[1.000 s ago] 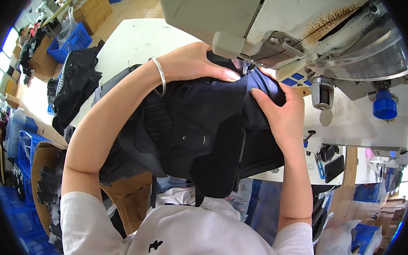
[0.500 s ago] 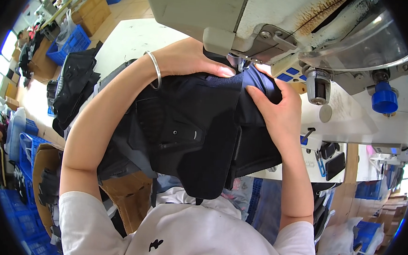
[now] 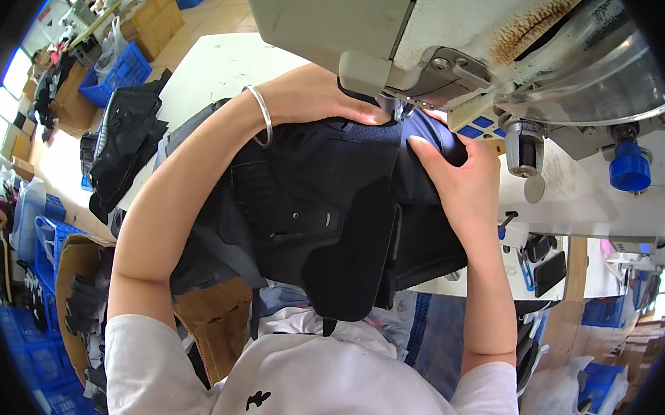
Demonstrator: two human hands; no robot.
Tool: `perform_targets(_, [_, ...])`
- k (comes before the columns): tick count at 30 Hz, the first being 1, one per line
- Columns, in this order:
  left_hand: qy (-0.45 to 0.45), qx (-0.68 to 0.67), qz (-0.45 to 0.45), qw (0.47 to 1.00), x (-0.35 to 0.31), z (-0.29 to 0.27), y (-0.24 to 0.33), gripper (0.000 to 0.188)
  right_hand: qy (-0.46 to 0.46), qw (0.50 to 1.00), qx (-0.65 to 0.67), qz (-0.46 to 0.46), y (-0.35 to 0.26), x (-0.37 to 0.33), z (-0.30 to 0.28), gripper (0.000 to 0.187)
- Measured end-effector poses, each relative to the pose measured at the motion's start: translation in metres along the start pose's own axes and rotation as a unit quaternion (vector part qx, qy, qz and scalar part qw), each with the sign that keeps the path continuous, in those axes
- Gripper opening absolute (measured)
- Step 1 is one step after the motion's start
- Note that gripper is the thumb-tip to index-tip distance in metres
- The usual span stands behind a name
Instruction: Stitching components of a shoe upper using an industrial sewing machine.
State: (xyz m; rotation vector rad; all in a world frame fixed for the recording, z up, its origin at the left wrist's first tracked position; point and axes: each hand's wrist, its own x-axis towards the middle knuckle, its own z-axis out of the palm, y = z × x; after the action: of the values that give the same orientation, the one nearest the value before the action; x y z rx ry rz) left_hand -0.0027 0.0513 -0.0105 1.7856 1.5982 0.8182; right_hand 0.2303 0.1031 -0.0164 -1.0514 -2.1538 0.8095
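A large black fabric piece (image 3: 326,177), perhaps a bag panel, spreads across the sewing machine's table and hangs over the near edge. It has a stiff flap and a moulded patch. Its far edge lies at the presser foot (image 3: 394,107) of the sewing machine (image 3: 334,27). My left hand (image 3: 323,100) presses on the fabric just left of the foot, thumb pointing at it, its other fingers hidden by the machine head. To the right of the foot, my right hand (image 3: 466,177) grips the folded fabric, thumb on top, other fingers mostly behind.
The machine head overhangs the far side, with a blue knob (image 3: 628,163) at right. Black pieces (image 3: 129,140) are heaped left of the white table (image 3: 212,58). A phone (image 3: 548,274) lies on the right. A cardboard box (image 3: 214,321) and blue crates (image 3: 117,76) stand around.
The whole view has shifted slightly. Against the machine, the fabric and my right hand have edged a little farther away from me; both hands keep their hold.
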Motion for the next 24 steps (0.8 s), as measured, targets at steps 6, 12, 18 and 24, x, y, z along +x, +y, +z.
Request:
perform_targets(6, [0.062,-0.056,-0.026,0.996,0.004,-0.001,-0.002,0.039,0.017,1.000,0.005,-0.002,-0.001,0.005,-0.001,0.034])
perform_targets(12, [0.049,-0.085,0.009,0.995,0.011,-0.001,-0.011,0.035,0.060,0.996,0.047,-0.047,0.004,0.007,0.005,0.043])
perform_targets(18, [0.060,-0.080,0.027,0.995,0.012,-0.003,-0.007,0.033,0.050,0.993,0.083,-0.073,0.004,0.010,0.004,0.042])
perform_targets(24, [0.103,-0.103,-0.002,0.989,0.010,-0.005,0.001,0.038,0.054,0.996,0.024,-0.070,0.005,0.016,0.006,0.030])
